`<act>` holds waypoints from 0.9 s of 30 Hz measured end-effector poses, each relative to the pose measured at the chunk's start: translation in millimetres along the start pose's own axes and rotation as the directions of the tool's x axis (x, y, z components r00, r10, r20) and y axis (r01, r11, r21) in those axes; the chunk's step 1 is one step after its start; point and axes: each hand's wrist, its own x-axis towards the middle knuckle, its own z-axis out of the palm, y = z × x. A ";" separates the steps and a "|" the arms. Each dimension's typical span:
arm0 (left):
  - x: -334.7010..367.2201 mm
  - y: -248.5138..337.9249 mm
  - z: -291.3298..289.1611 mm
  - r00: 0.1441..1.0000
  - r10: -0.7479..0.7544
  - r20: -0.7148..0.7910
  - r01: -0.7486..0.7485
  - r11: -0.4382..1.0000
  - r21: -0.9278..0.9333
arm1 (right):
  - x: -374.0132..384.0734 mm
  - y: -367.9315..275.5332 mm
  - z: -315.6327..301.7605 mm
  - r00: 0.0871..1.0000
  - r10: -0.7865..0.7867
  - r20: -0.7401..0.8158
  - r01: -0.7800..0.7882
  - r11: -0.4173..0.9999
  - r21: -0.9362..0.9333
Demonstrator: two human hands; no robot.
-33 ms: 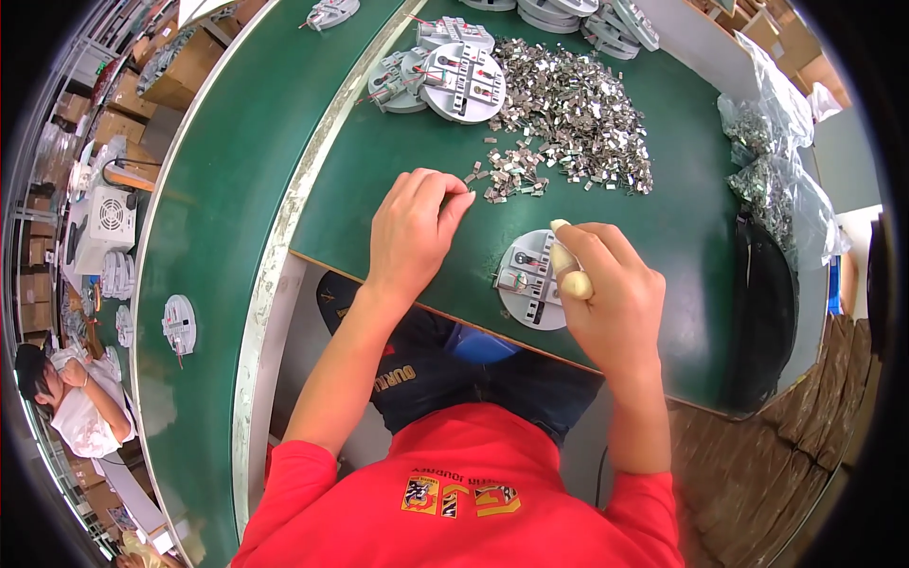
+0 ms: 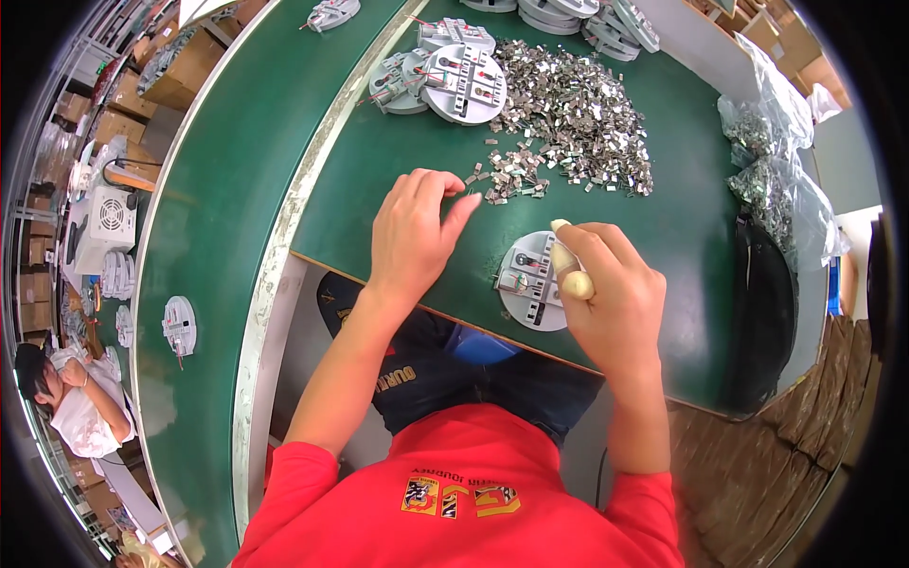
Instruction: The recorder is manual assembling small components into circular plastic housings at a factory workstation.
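Grey plastic base plate [image 2: 519,303] under the right hand [image 2: 617,298], left hand [image 2: 409,232] beside the metal clips [image 2: 579,114]

Directions are read from the base plate, with 12 o'clock at the top of the view. The round plate lies face up on the green table [image 2: 369,151], near its front edge, showing dark slots and thin wires. From 3 o'clock the right hand reaches over the plate's right side; its thumb and forefinger wear pale yellow finger covers [image 2: 577,285]. Those fingers are curled close together, but whether they grip the rim or only rest on it cannot be told.

Toward 10 o'clock is the left hand, palm down above the table, its outer fingers bent and its thumb and forefinger parted by a narrow gap. Their tips are just beside the nearest loose clips. The main heap of clips spreads between 12 and 1 o'clock. At 11 o'clock, left of the heap, similar assembled plates [image 2: 464,85] lie piled and overlapping, red wires poking out. More grey plates [image 2: 620,30] are stacked beyond the heap, near 12 o'clock.

Clear plastic bags [image 2: 791,185] with small metal parts inside sit at 2 o'clock, and a black bag-like object [image 2: 762,312] is at 3 o'clock. Across a long green conveyor [image 2: 213,246] at 9 o'clock, which carries a lone plate [image 2: 178,325], a co-worker in white [image 2: 87,421] appears toward 8 o'clock.
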 end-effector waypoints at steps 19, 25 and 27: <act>-14.1 54.1 -20.6 0.943 0.271 -0.191 -0.324 0.877 -0.356 | 13.1 -8.5 -5.8 0.828 0.416 0.375 -0.560 0.619 0.550; -17.3 60.7 -25.3 0.934 0.304 -0.188 -0.352 0.876 -0.329 | 5.8 -12.1 -4.0 0.874 0.355 0.333 -0.486 0.681 0.548; -18.6 61.4 -28.6 0.934 0.315 -0.166 -0.353 0.883 -0.310 | 2.9 -9.0 -4.7 0.958 0.196 0.210 -0.275 0.835 0.477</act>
